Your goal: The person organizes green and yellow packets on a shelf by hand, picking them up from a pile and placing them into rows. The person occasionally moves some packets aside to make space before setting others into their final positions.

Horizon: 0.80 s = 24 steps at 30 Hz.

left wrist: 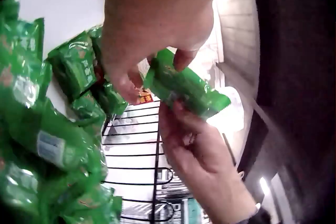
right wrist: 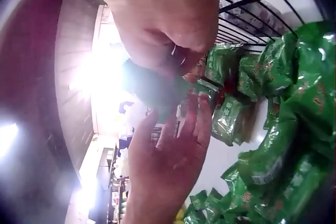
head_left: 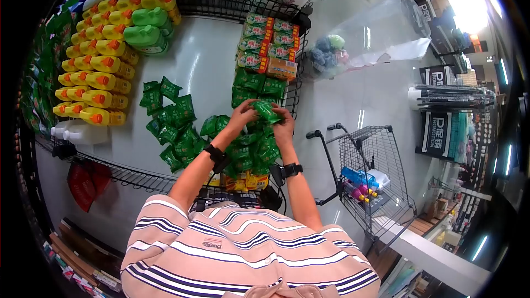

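A glossy green packet [head_left: 266,111] is held between both hands above the pile in the head view. My left hand [head_left: 243,115] pinches its left end, thumb and fingers on either side. At the other end, my right hand [head_left: 284,125] grips it, with the thumb lying across the wrapper in the left wrist view. Glare darkens the packet [right wrist: 157,87] in the right wrist view. Beneath the hands lie more green packets [head_left: 259,152] in a loose heap. Just beyond, other green packets [head_left: 248,80] are lined up in rows.
Boxed stacks [head_left: 255,44] continue the row at the back right, against the black wire rim [head_left: 298,69]. Yellow bottles [head_left: 105,83] and green jugs [head_left: 149,30] fill the left side. Loose green packets [head_left: 179,113] lie mid-shelf. A shopping cart [head_left: 375,171] stands at right.
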Motion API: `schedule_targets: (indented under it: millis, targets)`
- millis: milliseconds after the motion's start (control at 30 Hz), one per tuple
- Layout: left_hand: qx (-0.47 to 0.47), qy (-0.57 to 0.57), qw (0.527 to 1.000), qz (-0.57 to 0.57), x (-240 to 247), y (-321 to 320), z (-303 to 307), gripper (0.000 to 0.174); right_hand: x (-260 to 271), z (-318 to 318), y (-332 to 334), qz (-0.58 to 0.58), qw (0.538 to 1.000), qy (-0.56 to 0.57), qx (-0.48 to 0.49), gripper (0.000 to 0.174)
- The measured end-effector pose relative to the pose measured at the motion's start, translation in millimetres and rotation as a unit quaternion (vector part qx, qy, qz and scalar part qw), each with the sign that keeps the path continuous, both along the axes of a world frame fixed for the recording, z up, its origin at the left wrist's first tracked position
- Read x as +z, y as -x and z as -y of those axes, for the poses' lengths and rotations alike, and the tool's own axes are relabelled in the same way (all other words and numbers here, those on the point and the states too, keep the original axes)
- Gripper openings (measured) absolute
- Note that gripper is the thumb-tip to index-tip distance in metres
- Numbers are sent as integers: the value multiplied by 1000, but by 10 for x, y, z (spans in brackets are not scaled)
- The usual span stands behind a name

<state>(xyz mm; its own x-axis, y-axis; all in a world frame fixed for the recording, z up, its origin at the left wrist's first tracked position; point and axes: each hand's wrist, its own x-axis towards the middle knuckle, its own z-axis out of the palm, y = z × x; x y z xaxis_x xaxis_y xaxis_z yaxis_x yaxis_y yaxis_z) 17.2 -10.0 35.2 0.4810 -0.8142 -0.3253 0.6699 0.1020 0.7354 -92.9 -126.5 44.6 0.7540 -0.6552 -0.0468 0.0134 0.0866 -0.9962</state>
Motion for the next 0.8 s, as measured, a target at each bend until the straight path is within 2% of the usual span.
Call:
schedule_targets:
  millis: [33,100,133,167,200,233,267,300,333,367,400,433,467,500,533,600,667,700,733,767,800]
  targets:
    - [2,1,1000,-1,64,0,11,62,-41,60,-16,27,999,-20,4,24]
    - [19,14,986,-162,234,62,66,53,2,83,14,49,998,-40,7,23]
    - [19,15,986,-163,234,85,123,53,177,50,-17,-28,992,122,9,26]
    - [43,-51,983,-170,226,69,189,49,306,27,-71,-101,955,280,12,31]
    - [68,-116,975,-179,200,52,229,45,347,-5,-83,-100,954,281,15,31]
    - [70,-116,974,-180,161,15,242,45,373,-64,-70,-132,931,340,3,33]
    - [12,-130,975,-178,126,-58,258,45,382,-102,-59,-161,903,397,-10,35]
    - [-47,-142,973,-176,111,-137,281,44,376,-102,-45,-159,895,416,-2,34]
    - [-47,-139,973,-177,90,-198,289,44,326,-125,-23,-160,894,418,-1,34]
    - [-100,-149,976,-123,64,-251,279,43,238,-169,5,-124,959,254,-28,35]
    - [-151,-158,974,-66,40,-301,260,43,147,-176,37,-82,992,82,-55,37]
    - [-166,-174,970,-38,-11,-331,237,40,66,-131,73,-98,984,-134,-73,52]
    - [-165,-172,970,-38,-62,-365,231,40,-15,-109,125,-98,984,-131,-72,52]
    - [-227,-196,954,-23,-107,-401,244,38,-89,-87,170,-105,946,-301,-52,40]
    - [-286,-219,933,-6,-83,-428,270,37,-187,-60,193,-109,879,-463,-30,28]
    - [-306,-235,922,32,-58,-401,368,39,-331,-73,155,-124,873,-470,-45,22]
    - [-167,-268,947,60,-70,-373,453,39,-405,-66,22,-75,879,-450,-140,23]
    - [-165,-269,947,60,-170,-336,495,39,-470,-3,-46,-76,878,-451,-138,23]
    - [-61,-324,932,149,-291,-262,531,40,-573,86,-108,-63,896,-419,-133,24]
    - [42,-372,897,236,-412,-190,547,41,-672,169,-164,-51,912,-387,-128,25]
    - [41,-373,897,236,-390,-137,560,41,-788,266,-226,-51,911,-388,-128,25]
